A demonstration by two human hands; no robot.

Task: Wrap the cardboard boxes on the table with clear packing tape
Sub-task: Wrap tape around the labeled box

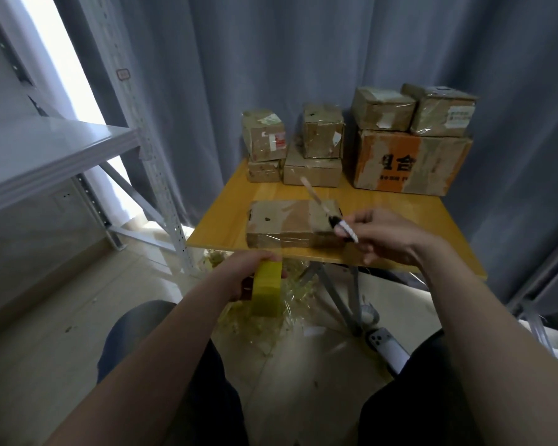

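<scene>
A flat cardboard box [290, 222] lies near the front edge of the yellow wooden table [223, 220]. My left hand [245, 272] grips a yellowish roll of clear packing tape [267, 289] just below the table's front edge. A faint strip of tape seems to stretch from the roll up to the box. My right hand [384, 235] holds a slim knife or cutter [322, 207] with a black-and-white handle, its blade pointing up and left over the box's right end. The cutter is blurred.
Several taped cardboard boxes [409, 162] are stacked along the table's back edge against grey curtains. A grey metal shelf [55, 149] stands at the left. Crumpled tape scraps [271, 320] and a phone [388, 349] lie on the floor by the table's legs.
</scene>
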